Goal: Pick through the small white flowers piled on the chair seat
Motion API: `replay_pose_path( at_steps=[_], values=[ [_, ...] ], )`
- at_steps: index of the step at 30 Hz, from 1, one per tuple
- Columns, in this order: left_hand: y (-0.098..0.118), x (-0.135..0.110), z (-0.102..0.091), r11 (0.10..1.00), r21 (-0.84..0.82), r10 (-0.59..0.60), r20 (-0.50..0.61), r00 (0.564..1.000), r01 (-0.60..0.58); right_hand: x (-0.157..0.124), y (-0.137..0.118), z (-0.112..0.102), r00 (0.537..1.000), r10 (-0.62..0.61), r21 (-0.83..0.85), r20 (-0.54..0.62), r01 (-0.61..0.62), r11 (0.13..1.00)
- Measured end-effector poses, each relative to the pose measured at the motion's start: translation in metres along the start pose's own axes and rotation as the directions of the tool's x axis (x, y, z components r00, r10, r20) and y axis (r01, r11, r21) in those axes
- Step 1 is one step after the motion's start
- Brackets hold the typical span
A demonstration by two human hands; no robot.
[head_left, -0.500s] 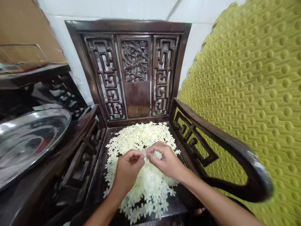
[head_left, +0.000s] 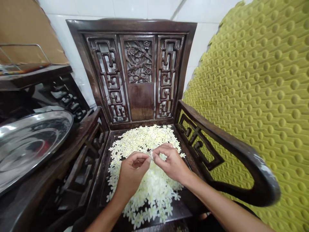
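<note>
Head view: both hands meet in a small pinch above the flowers on the chair

The left hand (head_left: 132, 174) and right hand (head_left: 171, 165) hover low over a heap of small white flowers (head_left: 142, 141) spread across the seat of a dark carved chair (head_left: 142, 106). Against the moment before, the change is slight: both hands sit a touch higher, and the heap looks much the same. Each hand is half closed with its fingers curled inward, and the two sets of fingertips (head_left: 155, 154) come together above the middle of the heap around a pale scrap (head_left: 151, 155), perhaps a single blossom. Whether either hand really has hold of it cannot be told, as the fingers cover most of it and it is too small to make out. The hands and forearms hide the heap's centre, and the chair's front edge is cut off at the bottom of the view. Left of the chair lies a steel tray (head_left: 29, 145), its far side cut off by the frame. Right of the chair hangs a green dimpled mat (head_left: 251, 96).
</note>
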State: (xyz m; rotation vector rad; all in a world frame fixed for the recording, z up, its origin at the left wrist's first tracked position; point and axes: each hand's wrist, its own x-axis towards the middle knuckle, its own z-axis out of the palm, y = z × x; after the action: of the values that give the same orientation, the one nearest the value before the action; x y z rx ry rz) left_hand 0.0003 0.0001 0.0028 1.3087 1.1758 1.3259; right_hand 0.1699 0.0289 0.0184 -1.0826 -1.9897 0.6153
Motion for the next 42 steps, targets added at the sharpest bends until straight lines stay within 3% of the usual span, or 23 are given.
replay_pose_path(
  at_steps=[17,19,22,27,30,32,36,42],
  values=[
    [0.000,-0.001,-0.002,0.999,0.012,-0.031,0.003,1.000,0.031,-0.004,-0.006,0.004,0.999,-0.030,0.007,0.045,0.029,1.000],
    [0.001,-0.001,-0.004,0.994,0.101,0.026,0.024,0.999,-0.028,-0.004,-0.005,0.004,0.998,-0.030,0.005,0.046,0.030,1.000],
    [0.003,-0.002,-0.008,0.930,0.283,0.216,0.092,0.972,-0.234,-0.004,-0.004,0.004,0.998,-0.034,0.000,0.049,0.034,0.999],
    [0.002,-0.004,-0.012,0.707,0.500,0.477,0.184,0.860,-0.499,-0.004,-0.005,0.003,0.998,-0.035,-0.003,0.054,0.035,0.999],
    [0.000,-0.006,-0.012,0.562,0.576,0.591,0.224,0.775,-0.595,-0.004,-0.006,0.003,0.998,-0.033,-0.001,0.053,0.034,0.999],
    [0.000,-0.006,-0.012,0.499,0.608,0.626,0.240,0.742,-0.617,-0.004,-0.006,0.004,0.998,-0.035,-0.005,0.053,0.036,0.999],
    [0.002,-0.007,-0.010,0.500,0.623,0.623,0.225,0.749,-0.602,-0.006,-0.009,0.007,0.999,-0.030,-0.029,0.042,0.031,0.999],
    [0.003,-0.008,-0.010,0.591,0.587,0.593,0.151,0.791,-0.554,-0.005,-0.005,0.007,0.999,0.035,-0.121,0.015,-0.032,0.992]
  ],
)
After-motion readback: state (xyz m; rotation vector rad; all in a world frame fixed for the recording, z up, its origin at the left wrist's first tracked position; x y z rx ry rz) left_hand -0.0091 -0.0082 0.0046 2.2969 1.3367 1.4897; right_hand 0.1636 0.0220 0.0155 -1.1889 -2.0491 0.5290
